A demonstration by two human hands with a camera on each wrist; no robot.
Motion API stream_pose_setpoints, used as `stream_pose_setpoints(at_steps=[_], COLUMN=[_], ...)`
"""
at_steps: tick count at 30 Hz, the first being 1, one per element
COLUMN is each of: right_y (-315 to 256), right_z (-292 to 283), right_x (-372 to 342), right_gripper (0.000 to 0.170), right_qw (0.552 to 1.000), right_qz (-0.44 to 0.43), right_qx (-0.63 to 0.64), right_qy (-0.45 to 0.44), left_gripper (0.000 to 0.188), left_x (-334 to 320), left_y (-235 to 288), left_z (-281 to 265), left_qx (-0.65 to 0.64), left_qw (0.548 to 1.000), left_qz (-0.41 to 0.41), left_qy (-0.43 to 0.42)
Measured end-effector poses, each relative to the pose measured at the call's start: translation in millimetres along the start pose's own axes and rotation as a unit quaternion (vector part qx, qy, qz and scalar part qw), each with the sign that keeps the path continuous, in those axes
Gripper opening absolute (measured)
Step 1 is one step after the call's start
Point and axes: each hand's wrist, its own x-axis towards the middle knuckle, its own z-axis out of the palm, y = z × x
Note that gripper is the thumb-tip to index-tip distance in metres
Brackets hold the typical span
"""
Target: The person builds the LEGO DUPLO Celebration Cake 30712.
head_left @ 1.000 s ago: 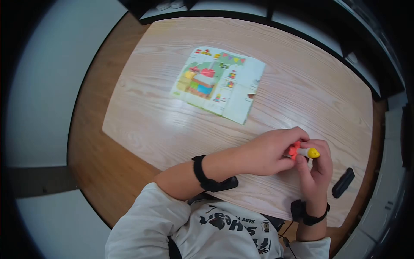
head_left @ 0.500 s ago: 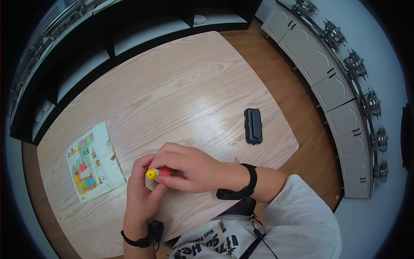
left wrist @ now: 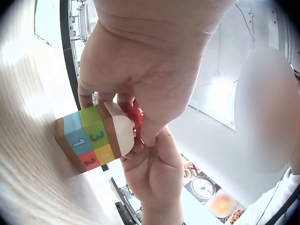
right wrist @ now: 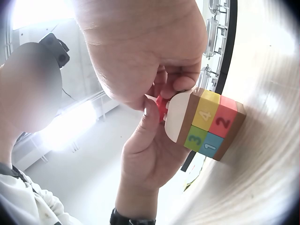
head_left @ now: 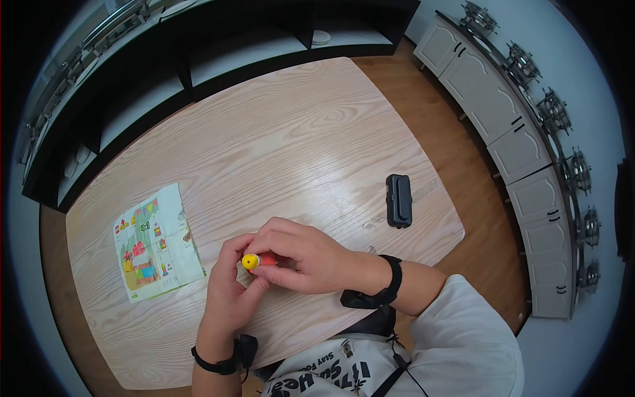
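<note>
Both hands meet over the near part of the table around a toy brick cake (right wrist: 209, 119). It has brown layers, coloured bricks numbered 1 to 4 and a cream top. My left hand (head_left: 227, 294) holds it, fingers passing behind the bricks in the left wrist view. On the cream top sits a red flower-like piece (right wrist: 162, 107), pinched between the thumb and fingers of my right hand (head_left: 311, 259). A yellow-tipped candle piece (head_left: 250, 262) points up between the hands. From above, the numbered bricks are hidden beneath the hands.
A picture leaflet (head_left: 159, 245) lies on the wooden table (head_left: 264, 145) at the left. A black case (head_left: 399, 202) lies to the right. Black shelving (head_left: 245, 33) stands beyond the far edge, and white cabinets (head_left: 489, 92) with metal pots line the right wall.
The head view has swung to the right, putting the leaflet at the left and bringing the cabinets into view. Both hands stay together around the cake; in the last half second little differs.
</note>
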Motion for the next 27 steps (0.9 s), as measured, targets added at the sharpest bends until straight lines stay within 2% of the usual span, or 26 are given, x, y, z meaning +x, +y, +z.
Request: stream_pose_setpoints(at_steps=[25, 27], right_y=[0.4, -3.9], right_z=[-0.1, -1.6], right_x=[1.3, -0.3], right_gripper=[0.029, 0.029], right_qw=[1.000, 1.000], right_qz=[-0.024, 0.005], right_qx=[-0.007, 0.010], right_qy=[0.007, 0.001], left_gripper=[0.057, 0.057], left_x=[1.6, -1.4], left_y=[-2.7, -1.4], left_z=[-0.9, -1.8], left_qx=[0.003, 0.012], left_qw=[1.000, 1.000], left_qz=[0.011, 0.004], left_qy=[-0.011, -0.011])
